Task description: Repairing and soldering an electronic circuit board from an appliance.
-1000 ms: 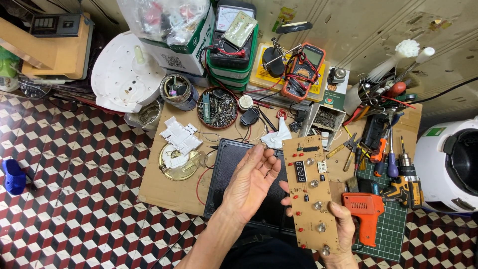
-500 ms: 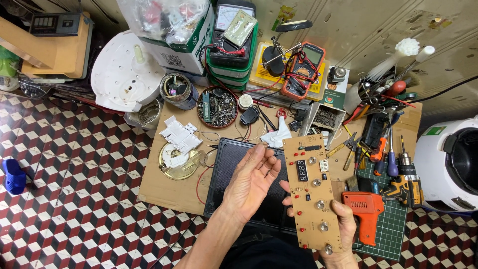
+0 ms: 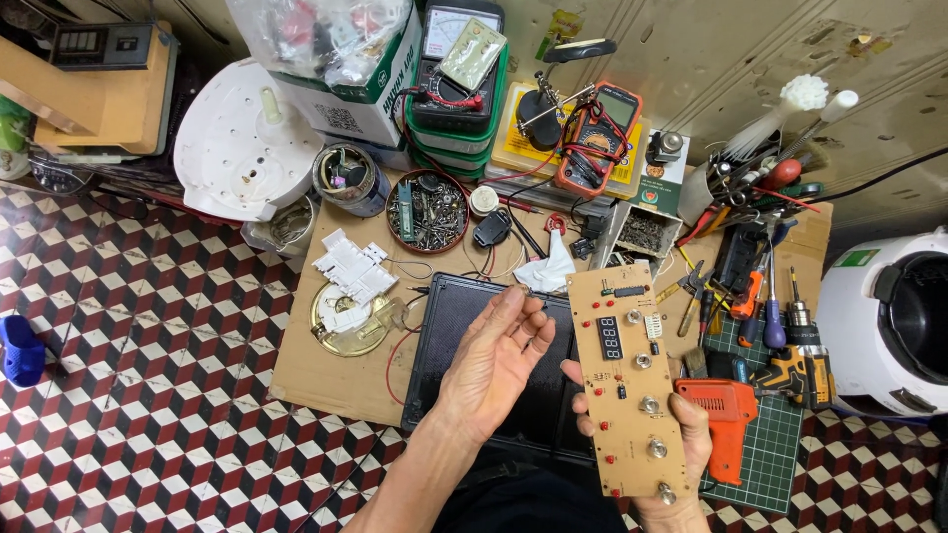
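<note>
Circuit board [image 3: 628, 375] sits gripped only at its six-o'clock end in your right hand [image 3: 681, 444]; your left hand [image 3: 489, 365] hangs open, so it could tip.

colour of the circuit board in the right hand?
Tan-brown circuit board, dotted with small red parts and silver buttons; the head view, the only one, shows it.

A sheet of brown cardboard [image 3: 326, 380] served as the surface, spread over a floor [image 3: 128, 395] tiled in red, white and black cubes. On it lay a black tray [image 3: 444, 345], a brass disc [image 3: 346, 321] with white plastic pieces [image 3: 354, 266], a round dish of screws [image 3: 427, 210] and a green cutting mat [image 3: 780, 444] bearing an orange tool [image 3: 729, 419]. A blue object [image 3: 20, 347] sat on the tiles.
</note>
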